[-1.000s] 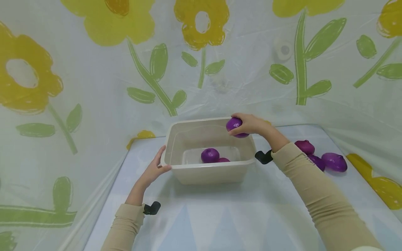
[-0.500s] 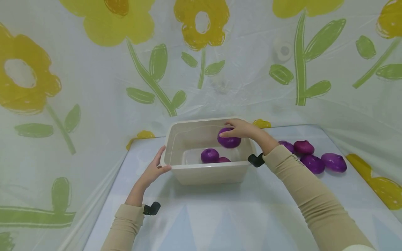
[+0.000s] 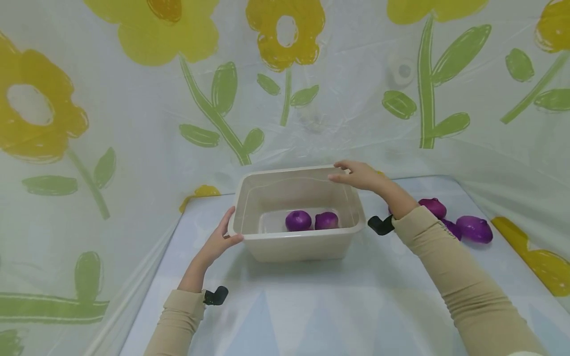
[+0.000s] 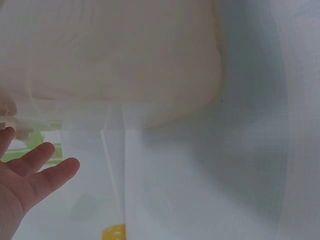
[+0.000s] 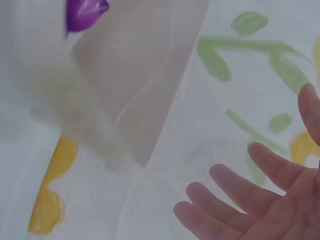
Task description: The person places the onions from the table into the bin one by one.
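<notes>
On the bench (image 3: 311,306) in front of us sits a pale plastic tub (image 3: 297,249). Two purple onions (image 3: 298,220) lie side by side at the bottom of it, touching or almost touching. We think they rest near the front wall because the tub floor is flat and they have stopped rolling there.

Our left hand (image 3: 219,241) rests on the tub's left front corner. The thumb lies over the rim and the fingers press against the outside wall. We judge that this grip keeps the tub from sliding on the slippery sheet that covers the bench.

Our right hand (image 3: 361,175) hovers over the tub's far right corner. It is empty. The fingers are spread and loose, and the wrist view shows the bare palm (image 5: 280,200) with nothing in it. Whether the fingertips touch the rim, we cannot tell.

More purple onions (image 3: 474,229) lie in a small bunch on the bench, to the right of the tub and well apart from it. Our right sleeve (image 3: 454,277) hides part of the bunch. They sit on that side, close to the hand that is free.

A sheet with big yellow flowers (image 3: 285,34) and green leaves hangs behind the bench.
</notes>
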Motion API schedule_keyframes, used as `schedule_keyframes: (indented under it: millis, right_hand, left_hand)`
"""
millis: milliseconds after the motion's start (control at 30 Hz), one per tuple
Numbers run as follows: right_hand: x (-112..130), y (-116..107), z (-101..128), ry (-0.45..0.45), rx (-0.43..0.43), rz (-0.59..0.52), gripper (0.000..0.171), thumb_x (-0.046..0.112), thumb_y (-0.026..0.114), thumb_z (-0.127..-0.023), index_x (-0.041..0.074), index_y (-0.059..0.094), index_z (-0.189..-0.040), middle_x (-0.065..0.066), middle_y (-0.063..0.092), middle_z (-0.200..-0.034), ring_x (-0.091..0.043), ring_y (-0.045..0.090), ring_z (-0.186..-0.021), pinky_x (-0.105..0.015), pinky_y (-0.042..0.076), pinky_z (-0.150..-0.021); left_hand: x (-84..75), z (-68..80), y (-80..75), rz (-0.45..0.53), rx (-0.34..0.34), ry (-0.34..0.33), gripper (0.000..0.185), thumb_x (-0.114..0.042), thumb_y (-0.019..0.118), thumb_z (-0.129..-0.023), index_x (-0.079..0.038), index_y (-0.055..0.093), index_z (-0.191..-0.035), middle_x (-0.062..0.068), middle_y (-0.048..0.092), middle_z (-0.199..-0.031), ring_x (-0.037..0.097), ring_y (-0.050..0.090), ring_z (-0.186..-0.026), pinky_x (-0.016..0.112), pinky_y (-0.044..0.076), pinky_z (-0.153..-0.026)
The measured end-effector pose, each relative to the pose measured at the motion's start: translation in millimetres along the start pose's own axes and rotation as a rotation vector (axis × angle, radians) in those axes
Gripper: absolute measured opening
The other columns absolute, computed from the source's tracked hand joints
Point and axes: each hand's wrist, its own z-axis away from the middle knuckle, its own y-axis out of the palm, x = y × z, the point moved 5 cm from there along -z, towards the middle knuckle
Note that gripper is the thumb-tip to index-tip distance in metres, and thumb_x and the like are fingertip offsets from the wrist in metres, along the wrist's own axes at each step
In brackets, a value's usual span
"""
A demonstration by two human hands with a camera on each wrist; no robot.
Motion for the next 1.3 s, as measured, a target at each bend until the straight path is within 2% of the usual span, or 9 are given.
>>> schedule_keyframes:
  millis: [233, 400, 600, 800, 1067, 1300]
  right_hand:
    - [-37.4, -29.4, 25.2, 0.086, -0.047, -0.014, 0.077, 0.057, 0.044, -0.088, 0.004, 0.025, -0.142, -0.027, 0.027, -0.143, -0.046, 0.028, -0.128, -0.064, 0.031, -0.097]
    - [-69.9, -45.7, 48.2, 0.125, -0.07, -0.004, 0.079, 0.057, 0.04, -0.09, 0.001, 0.021, -0.142, -0.03, 0.025, -0.142, -0.05, 0.027, -0.126, -0.066, 0.029, -0.096]
    - [-115.4, -53.7, 73.5, 0.181, -0.087, -0.017, 0.078, 0.054, 0.036, -0.092, -0.004, 0.018, -0.141, -0.034, 0.021, -0.141, -0.053, 0.024, -0.125, -0.066, 0.028, -0.096]
    - [-146.1, -55.0, 95.3, 0.201, -0.133, -0.026, 0.076, 0.049, 0.032, -0.095, -0.008, 0.015, -0.141, -0.035, 0.018, -0.141, -0.055, 0.023, -0.124, -0.067, 0.026, -0.095]
    - [-184.7, -46.0, 111.8, 0.208, -0.202, -0.05, 0.074, 0.045, 0.034, -0.095, -0.01, 0.015, -0.14, -0.037, 0.019, -0.14, -0.057, 0.024, -0.121, -0.067, 0.027, -0.093]
    - [-219.2, -25.5, 120.5, 0.281, -0.187, -0.106, 0.08, 0.051, 0.034, -0.093, -0.007, 0.01, -0.142, -0.038, 0.016, -0.14, -0.058, 0.021, -0.122, -0.068, 0.026, -0.093]
  left_hand:
    - [-1.0, 0.4, 0.6, -0.001, -0.011, -0.007, 0.088, -0.027, 0.064, -0.083, -0.021, 0.006, -0.148, 0.008, 0.003, -0.155, 0.034, 0.008, -0.14, 0.056, 0.027, -0.104]
    - [-0.5, 0.0, 1.0, 0.0, -0.01, -0.005, 0.088, -0.027, 0.065, -0.083, -0.021, 0.006, -0.148, 0.008, 0.003, -0.155, 0.034, 0.008, -0.14, 0.056, 0.028, -0.104]
    - [0.3, -0.1, 0.5, -0.008, -0.016, -0.011, 0.087, -0.027, 0.065, -0.083, -0.021, 0.007, -0.148, 0.007, 0.003, -0.155, 0.033, 0.008, -0.14, 0.056, 0.027, -0.104]
    - [0.6, 0.4, 0.3, -0.009, -0.016, -0.007, 0.089, -0.029, 0.066, -0.082, -0.021, 0.007, -0.148, 0.008, 0.004, -0.155, 0.034, 0.008, -0.14, 0.056, 0.028, -0.104]
    - [0.7, 0.9, 0.5, -0.006, -0.014, -0.018, 0.088, -0.026, 0.066, -0.083, -0.023, 0.006, -0.148, 0.006, 0.003, -0.155, 0.033, 0.007, -0.14, 0.055, 0.027, -0.105]
    - [-0.6, 1.3, 0.8, -0.017, -0.02, -0.027, 0.088, -0.027, 0.065, -0.083, -0.024, 0.007, -0.148, 0.006, 0.003, -0.155, 0.033, 0.008, -0.14, 0.056, 0.027, -0.105]
